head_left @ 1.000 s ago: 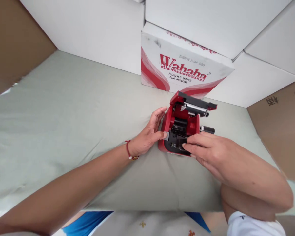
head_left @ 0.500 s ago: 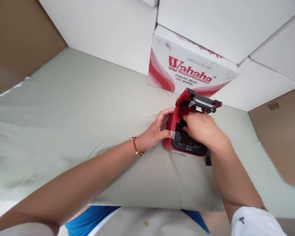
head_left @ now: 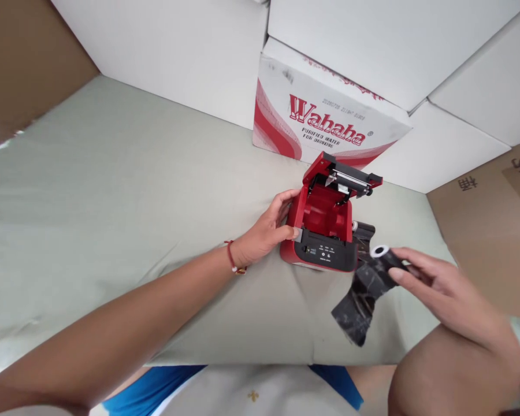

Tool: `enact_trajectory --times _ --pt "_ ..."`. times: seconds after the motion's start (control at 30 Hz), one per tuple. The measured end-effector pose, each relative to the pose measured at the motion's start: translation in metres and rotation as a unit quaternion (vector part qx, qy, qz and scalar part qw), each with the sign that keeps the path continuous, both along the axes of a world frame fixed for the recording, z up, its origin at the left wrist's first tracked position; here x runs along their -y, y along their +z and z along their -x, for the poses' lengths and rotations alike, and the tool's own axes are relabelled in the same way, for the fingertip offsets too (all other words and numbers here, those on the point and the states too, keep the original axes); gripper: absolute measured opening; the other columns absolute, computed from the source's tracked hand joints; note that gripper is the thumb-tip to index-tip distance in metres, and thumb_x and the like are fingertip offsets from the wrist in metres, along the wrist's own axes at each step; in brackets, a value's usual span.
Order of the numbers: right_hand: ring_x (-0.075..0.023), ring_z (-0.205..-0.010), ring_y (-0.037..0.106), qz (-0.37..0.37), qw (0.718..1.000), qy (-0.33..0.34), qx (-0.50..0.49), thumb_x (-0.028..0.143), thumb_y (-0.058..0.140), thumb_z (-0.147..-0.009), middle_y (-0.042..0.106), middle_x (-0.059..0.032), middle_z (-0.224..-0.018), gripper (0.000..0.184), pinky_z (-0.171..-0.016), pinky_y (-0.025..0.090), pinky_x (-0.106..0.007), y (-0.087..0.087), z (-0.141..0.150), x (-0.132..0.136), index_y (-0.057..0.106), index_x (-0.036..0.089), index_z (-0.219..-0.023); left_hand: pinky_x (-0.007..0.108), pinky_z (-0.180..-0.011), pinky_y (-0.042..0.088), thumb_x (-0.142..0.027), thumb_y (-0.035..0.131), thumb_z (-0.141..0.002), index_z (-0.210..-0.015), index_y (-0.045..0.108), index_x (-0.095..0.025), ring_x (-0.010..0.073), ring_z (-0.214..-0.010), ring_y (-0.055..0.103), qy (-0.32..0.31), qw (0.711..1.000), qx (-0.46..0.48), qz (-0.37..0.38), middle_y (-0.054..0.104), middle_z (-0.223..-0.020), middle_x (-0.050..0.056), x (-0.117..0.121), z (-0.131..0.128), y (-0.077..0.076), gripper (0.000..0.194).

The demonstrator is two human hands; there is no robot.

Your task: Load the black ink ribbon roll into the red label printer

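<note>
A small red and black printer (head_left: 325, 251) sits on the cloth with its lid (head_left: 344, 176) tilted up, and its red inner compartment shows no roll. My left hand (head_left: 274, 228) grips the printer's left side, the thumb on a grey tab at the front corner. To the right of the printer, my right hand (head_left: 429, 280) is closed on a black paper roll (head_left: 390, 260) with a white core. A loose dark strip with pale veins hangs from this roll. Behind it, beside the printer, lies another black roll (head_left: 364, 230), partly hidden.
A pale green cloth (head_left: 177, 167) covers the table. Behind the printer stands a Wahaha water carton (head_left: 329, 115), against stacked white boxes (head_left: 346, 46). Brown cardboard boxes stand at the right (head_left: 489, 225) and the far left (head_left: 30, 63).
My right hand has come out of the printer's compartment with the black paper roll and moved right, toward me. My left hand stays on the printer. The other roll has come into view.
</note>
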State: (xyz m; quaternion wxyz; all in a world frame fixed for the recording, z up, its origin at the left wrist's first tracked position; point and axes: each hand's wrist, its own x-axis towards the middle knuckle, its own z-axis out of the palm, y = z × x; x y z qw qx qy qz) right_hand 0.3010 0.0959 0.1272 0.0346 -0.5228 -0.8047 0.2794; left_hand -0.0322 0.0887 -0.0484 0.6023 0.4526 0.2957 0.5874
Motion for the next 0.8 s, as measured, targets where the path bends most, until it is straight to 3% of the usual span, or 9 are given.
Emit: enact_trajectory --times 0.1,0.17,0.23,0.3,0.33,0.43,0.5,0.67,0.8 --pt "-0.0255 -0.081 0.078 0.087 0.996 0.014 -0.008 0.068 0.066 -0.105 0.089 -0.0085 -0.108 0.05 -0.07 0.065 -0.039 -0.031 -0.001 0.002 0.085 0.025 -0.121 0.063 -0.145 0.034 -0.049 0.09 -0.083 -0.161 0.048 -0.033 0.0412 -0.179 0.028 0.0 1.0 -0.005 0.001 0.041 -0.187 0.008 0.0 0.001 0.001 0.09" --pt "-0.0273 -0.092 0.08 0.101 0.994 0.001 -0.039 0.068 0.067 -0.104 0.089 -0.0108 -0.115 0.052 -0.08 0.067 -0.041 -0.048 0.002 -0.005 0.086 0.023 -0.123 0.063 -0.146 0.033 -0.048 0.09 -0.083 -0.161 0.048 -0.033 0.041 -0.178 0.03 -0.001 1.0 -0.002 0.005 0.042 -0.186 0.009 0.001 0.001 0.003 0.09" --pt "-0.0271 -0.089 0.078 0.027 0.996 -0.075 -0.037 0.068 0.066 -0.103 0.087 -0.0118 -0.109 0.056 -0.08 0.066 -0.042 -0.061 0.0 -0.02 0.086 0.021 -0.126 0.063 -0.146 0.033 -0.048 0.09 -0.082 -0.16 0.049 -0.033 0.0409 -0.177 0.033 -0.001 1.0 0.003 0.008 0.043 -0.186 0.009 0.002 0.001 0.006 0.09" --pt "-0.025 -0.076 0.072 -0.092 0.984 -0.15 0.006 0.063 0.062 -0.103 0.084 -0.0118 -0.101 0.055 -0.078 0.063 -0.044 -0.072 -0.007 -0.042 0.086 0.018 -0.125 0.063 -0.145 0.034 -0.048 0.09 -0.081 -0.159 0.049 -0.033 0.0412 -0.177 0.034 -0.001 1.0 0.004 0.011 0.043 -0.185 0.008 0.002 0.001 0.008 0.089" --pt "-0.0243 -0.074 0.07 -0.139 0.977 -0.158 0.028 0.057 0.061 -0.102 0.083 -0.013 -0.104 0.052 -0.08 0.063 -0.046 -0.077 -0.01 -0.054 0.086 0.017 -0.123 0.064 -0.145 0.034 -0.048 0.09 -0.081 -0.159 0.049 -0.033 0.0413 -0.176 0.035 -0.002 1.0 0.004 0.014 0.043 -0.185 0.008 0.002 0.001 0.008 0.089" --pt "-0.0234 -0.081 0.072 -0.154 0.981 -0.113 0.035 0.039 0.064 -0.092 0.082 -0.0153 -0.123 0.043 -0.09 0.062 -0.047 -0.092 -0.014 -0.084 0.085 0.018 -0.123 0.064 -0.146 0.032 -0.048 0.091 -0.081 -0.16 0.049 -0.034 0.0411 -0.177 0.033 -0.005 1.0 0.002 0.017 0.044 -0.186 0.009 0.001 0.001 0.007 0.09" --pt "-0.0239 -0.087 0.072 -0.135 0.988 -0.067 0.023 0.036 0.065 -0.091 0.083 -0.0133 -0.122 0.044 -0.09 0.061 -0.045 -0.1 -0.009 -0.093 0.085 0.02 -0.126 0.063 -0.147 0.03 -0.047 0.092 -0.081 -0.16 0.05 -0.034 0.0408 -0.179 0.03 -0.007 1.0 0.0 0.01 0.044 -0.185 0.008 0.0 0.002 0.004 0.09" --pt "-0.0317 -0.11 0.067 -0.143 0.989 0.033 -0.01 0.036 0.067 -0.097 0.084 -0.014 -0.126 0.039 -0.106 0.055 -0.055 -0.108 0.016 -0.085 0.084 0.023 -0.129 0.062 -0.146 0.032 -0.047 0.091 -0.082 -0.16 0.051 -0.034 0.0407 -0.18 0.027 -0.008 1.0 -0.004 -0.007 0.043 -0.187 0.007 -0.002 0.003 0.0 0.088" --pt "-0.0348 -0.117 0.066 -0.15 0.986 0.074 -0.024 0.031 0.068 -0.099 0.084 -0.0151 -0.124 0.036 -0.11 0.053 -0.06 -0.106 0.03 -0.076 0.085 0.023 -0.13 0.062 -0.146 0.033 -0.047 0.09 -0.083 -0.159 0.049 -0.033 0.0403 -0.179 0.03 -0.008 1.0 0.002 0.004 0.043 -0.186 0.008 -0.001 0.002 0.002 0.088"
